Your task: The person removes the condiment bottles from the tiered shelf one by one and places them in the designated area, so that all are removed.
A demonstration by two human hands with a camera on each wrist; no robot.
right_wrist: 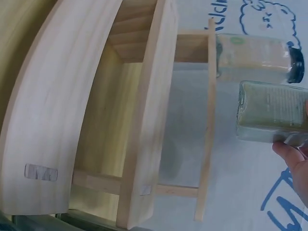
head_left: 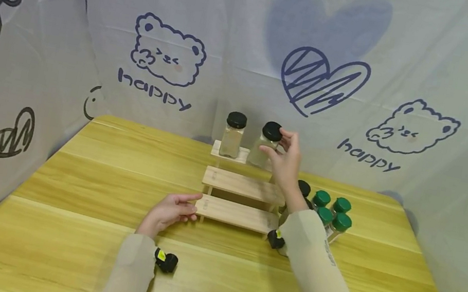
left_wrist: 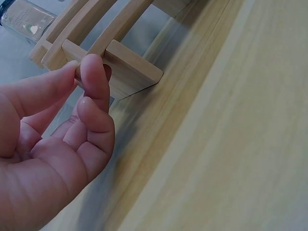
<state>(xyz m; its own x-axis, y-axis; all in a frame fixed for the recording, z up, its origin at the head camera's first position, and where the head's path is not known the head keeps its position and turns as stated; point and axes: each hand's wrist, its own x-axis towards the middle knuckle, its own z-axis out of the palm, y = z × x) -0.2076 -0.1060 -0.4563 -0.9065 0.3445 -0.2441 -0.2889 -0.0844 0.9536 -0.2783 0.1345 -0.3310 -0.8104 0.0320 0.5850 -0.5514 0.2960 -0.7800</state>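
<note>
My right hand (head_left: 287, 163) grips a black-lidded glass spice jar (head_left: 263, 152) with thumb and fingers. In the right wrist view the base of this jar (right_wrist: 269, 113) hangs slightly apart from the top board of a three-tier wooden rack (right_wrist: 209, 120). Another black-lidded jar (head_left: 232, 138) stands upright at the left end of that top board. At the front left, my left hand (head_left: 171, 210) pinches the end of the rack's lowest board (head_left: 236, 214). The left wrist view shows thumb and forefinger meeting on the wood, the other fingers curled below.
To the right of the rack, several green-capped spice jars (head_left: 340, 221) stand close together, beside a black-capped jar (head_left: 303, 188) partly hidden by my right arm. A printed white curtain (head_left: 243, 38) hangs behind the wooden table (head_left: 80, 244).
</note>
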